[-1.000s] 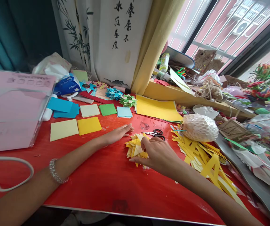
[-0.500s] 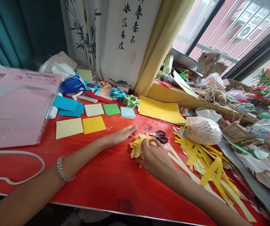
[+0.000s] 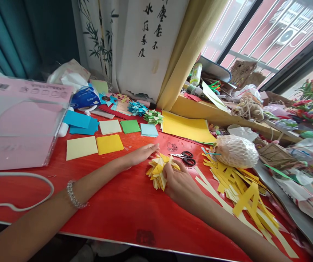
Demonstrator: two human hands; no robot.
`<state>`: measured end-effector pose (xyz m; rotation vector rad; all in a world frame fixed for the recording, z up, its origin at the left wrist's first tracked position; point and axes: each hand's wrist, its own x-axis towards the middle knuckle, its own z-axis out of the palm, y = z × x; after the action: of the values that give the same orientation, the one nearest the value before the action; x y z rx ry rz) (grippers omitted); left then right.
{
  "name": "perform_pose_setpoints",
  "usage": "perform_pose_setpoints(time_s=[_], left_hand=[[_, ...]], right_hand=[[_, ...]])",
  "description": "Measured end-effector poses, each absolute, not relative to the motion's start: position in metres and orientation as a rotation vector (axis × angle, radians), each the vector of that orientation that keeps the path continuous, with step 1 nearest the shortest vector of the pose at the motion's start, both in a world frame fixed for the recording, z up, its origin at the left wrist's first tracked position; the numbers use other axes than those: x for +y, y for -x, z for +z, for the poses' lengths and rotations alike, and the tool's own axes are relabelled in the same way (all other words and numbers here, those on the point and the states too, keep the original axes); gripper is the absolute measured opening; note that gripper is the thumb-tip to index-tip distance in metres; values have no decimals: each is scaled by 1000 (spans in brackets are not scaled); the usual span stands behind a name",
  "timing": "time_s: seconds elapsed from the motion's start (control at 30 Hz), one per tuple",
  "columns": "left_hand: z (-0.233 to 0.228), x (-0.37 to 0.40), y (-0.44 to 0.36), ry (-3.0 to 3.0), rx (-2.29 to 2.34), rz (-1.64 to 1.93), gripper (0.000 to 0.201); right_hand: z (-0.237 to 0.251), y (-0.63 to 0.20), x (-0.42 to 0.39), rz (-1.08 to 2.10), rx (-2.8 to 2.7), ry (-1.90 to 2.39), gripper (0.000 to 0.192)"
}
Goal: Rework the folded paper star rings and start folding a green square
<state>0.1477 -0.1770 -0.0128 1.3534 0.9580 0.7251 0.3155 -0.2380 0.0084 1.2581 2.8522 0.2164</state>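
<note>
Right hand closed around a bunch of folded yellow paper pieces, thumb over the top, fingers curled beneath, the bunch fanning out leftward from the grip and resting low on the red table. Left hand flat on the table, fingers stretched out and held together, nothing in its grasp, fingertips just beside the far edge of the bunch, possibly touching it; hard to tell. A beaded bracelet on the left wrist. Just beyond the right thumb, a pair of black-handled scissors lying on the table, blades pointing toward the left fingertips. Right of the right hand, a loose heap of yellow paper strips, and beyond those a round object in white foam netting. Farther past the fingertips of both hands, a large yellow sheet. Left of the left hand, well apart from the fingers, a pale yellow square and a deeper yellow square side by side, with a cream square, a green square and a light blue stack in a row behind them. Far left, a pink clear-fronted box, and near the table's front edge a white cable.
</note>
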Motion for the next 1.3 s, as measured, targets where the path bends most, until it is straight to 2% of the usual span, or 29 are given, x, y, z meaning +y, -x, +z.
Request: perform_pose_setpoints(time_s=[0.4, 0.7, 1.0, 1.1, 1.2, 1.3], left_hand=[[-22, -171, -146, -1335, 931, 796, 53], [-4, -176, -141, -1577, 837, 566, 45], [-3, -176, -138, -1637, 910, 556, 43], [-4, -173, -136, -1674, 872, 542, 41], [-4, -170, -131, -1724, 876, 507, 41], [3, -168, -123, -1810, 929, 406, 42]], right_hand=[[23, -338, -230, 179, 2919, -716, 23], [26, -342, -225, 170, 2916, -627, 22], [47, -347, -234, -171, 2981, -761, 25], [60, -353, -242, -201, 2985, -817, 35], [72, -361, -250, -161, 3036, -986, 44], [75, -369, -251, -178, 3068, -1292, 38]])
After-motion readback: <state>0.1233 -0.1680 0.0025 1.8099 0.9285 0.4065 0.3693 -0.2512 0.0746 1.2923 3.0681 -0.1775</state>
